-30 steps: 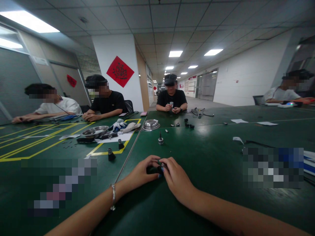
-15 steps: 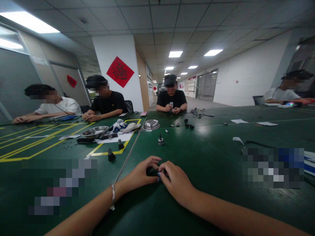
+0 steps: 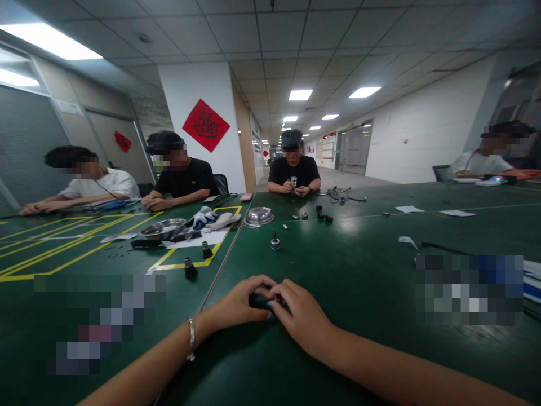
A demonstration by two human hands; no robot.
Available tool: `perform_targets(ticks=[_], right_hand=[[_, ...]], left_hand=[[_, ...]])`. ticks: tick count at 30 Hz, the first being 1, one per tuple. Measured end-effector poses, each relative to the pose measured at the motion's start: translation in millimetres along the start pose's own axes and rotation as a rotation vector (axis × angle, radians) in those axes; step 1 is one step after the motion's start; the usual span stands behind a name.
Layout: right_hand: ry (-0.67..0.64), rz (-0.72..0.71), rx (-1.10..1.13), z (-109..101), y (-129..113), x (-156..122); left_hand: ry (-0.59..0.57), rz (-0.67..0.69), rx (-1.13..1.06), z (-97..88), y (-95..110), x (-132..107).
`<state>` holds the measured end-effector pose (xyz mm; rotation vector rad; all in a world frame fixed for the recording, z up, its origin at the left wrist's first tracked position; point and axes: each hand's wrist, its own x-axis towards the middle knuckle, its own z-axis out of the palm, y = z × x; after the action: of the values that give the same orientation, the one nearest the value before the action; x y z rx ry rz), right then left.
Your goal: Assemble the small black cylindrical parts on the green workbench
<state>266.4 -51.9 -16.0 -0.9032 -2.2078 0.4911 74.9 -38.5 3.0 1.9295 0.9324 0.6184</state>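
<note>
Two bare hands meet low over the green counter (image 3: 359,270), near side, middle. Right hand (image 3: 302,310): grip pinched on a small dark part (image 3: 278,298), mostly covered by fingers. Part sits between the two hands; can't tell if it touches the counter. Left hand (image 3: 247,296): fingers curved, tips up against the right hand's fingers; can't tell whether its grip is on the part too. Silver bracelet (image 3: 191,338) on left wrist.

Beyond the hands, well apart: metal piece (image 3: 275,242) with thin pointed top, upright. Left of it, two black cone-shaped pieces (image 3: 190,269), the farther one by the yellow tape (image 3: 180,265). Farther left: steel bowl (image 3: 163,227), pale glove (image 3: 224,221). Domed steel dish (image 3: 258,216) just right of those. Far middle, co-worker in black (image 3: 291,172), small item in hand. Two more people (image 3: 181,183) seated far left.
</note>
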Motion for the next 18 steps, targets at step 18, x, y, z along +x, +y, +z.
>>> perform_targets(ticks=[18], right_hand=[[-0.048,-0.119,-0.063,-2.1,0.3,-1.1]], left_hand=[[0.050,0.028,0.238,-4.0,-6.1,-2.4]])
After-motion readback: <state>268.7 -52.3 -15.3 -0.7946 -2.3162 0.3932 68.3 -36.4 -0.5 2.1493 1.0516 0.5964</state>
